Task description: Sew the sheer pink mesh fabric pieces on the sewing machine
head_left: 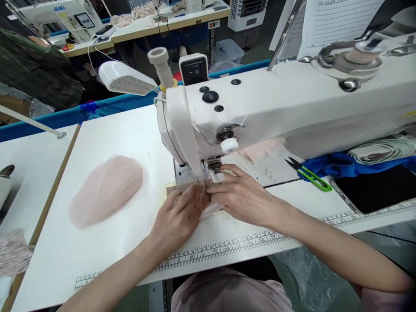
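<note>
A white sewing machine (279, 97) stands in front of me. Under its needle area lies a piece of sheer, pale fabric (210, 210), mostly covered by my hands. My left hand (182, 212) presses on this fabric left of the needle, fingers bent and close together. From the right, my right hand (242, 195) grips the fabric beside the presser foot, its fingertips partly hidden by the machine head. Farther left on the white table (130, 255) rests a loose oval of sheer pink fabric (107, 190), touched by neither hand.
Green thread snips (308, 174) lie right of my right hand, near a dark-screened phone (377, 188) and blue cloth (334, 164). A printed ruler (227, 247) follows the front edge. Another sewing machine (61, 19) stands behind. White strings (16, 255) lie far left.
</note>
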A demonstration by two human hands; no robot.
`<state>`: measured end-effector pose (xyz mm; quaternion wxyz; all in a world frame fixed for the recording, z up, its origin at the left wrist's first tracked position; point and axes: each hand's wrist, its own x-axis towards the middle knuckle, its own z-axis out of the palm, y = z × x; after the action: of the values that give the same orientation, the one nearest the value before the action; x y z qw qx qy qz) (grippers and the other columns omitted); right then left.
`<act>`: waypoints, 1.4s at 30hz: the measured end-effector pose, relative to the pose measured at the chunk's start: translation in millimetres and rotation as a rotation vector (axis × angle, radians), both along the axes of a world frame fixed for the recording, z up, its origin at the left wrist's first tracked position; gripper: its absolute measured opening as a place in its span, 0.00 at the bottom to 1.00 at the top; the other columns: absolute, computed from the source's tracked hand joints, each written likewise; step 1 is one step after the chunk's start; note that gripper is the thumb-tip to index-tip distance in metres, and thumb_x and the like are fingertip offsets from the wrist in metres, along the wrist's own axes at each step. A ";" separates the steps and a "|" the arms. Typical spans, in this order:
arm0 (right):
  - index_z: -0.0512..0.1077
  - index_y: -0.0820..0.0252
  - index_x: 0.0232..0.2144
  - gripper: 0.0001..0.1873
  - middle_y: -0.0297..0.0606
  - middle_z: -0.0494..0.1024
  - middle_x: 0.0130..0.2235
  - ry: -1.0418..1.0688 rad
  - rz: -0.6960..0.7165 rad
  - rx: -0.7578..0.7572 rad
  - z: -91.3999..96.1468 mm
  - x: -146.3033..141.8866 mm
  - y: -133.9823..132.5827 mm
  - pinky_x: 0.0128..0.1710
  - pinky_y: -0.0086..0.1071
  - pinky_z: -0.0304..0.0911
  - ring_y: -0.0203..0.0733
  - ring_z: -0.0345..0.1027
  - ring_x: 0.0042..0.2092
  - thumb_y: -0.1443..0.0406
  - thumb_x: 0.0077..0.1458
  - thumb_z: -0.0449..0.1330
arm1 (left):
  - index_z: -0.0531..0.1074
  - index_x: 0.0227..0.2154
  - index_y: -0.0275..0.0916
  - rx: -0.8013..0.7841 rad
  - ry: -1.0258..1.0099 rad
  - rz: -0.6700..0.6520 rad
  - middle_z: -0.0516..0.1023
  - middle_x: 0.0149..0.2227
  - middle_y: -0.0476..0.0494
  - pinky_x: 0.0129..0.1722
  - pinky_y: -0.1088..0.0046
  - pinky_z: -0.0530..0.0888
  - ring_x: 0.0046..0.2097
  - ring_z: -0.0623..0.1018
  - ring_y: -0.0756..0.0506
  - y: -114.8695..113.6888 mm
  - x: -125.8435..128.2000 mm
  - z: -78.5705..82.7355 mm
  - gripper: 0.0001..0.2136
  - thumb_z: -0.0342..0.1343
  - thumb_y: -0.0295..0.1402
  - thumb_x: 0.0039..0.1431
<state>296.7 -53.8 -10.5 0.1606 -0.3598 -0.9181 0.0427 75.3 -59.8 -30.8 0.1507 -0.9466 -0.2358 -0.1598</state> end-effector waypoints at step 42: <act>0.78 0.56 0.33 0.13 0.31 0.81 0.30 0.194 -0.099 0.254 -30.1 -3.8 20.7 0.51 0.36 0.61 0.35 0.70 0.32 0.71 0.61 0.54 | 0.73 0.51 0.45 -0.406 -0.211 0.182 0.71 0.53 0.38 0.48 0.54 0.74 0.53 0.71 0.39 43.3 -5.3 -11.4 0.15 0.50 0.30 0.64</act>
<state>292.9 -33.1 -40.6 0.2946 -0.3756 -0.8774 -0.0472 70.0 -16.4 -42.2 -0.0542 -0.9105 -0.3617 -0.1932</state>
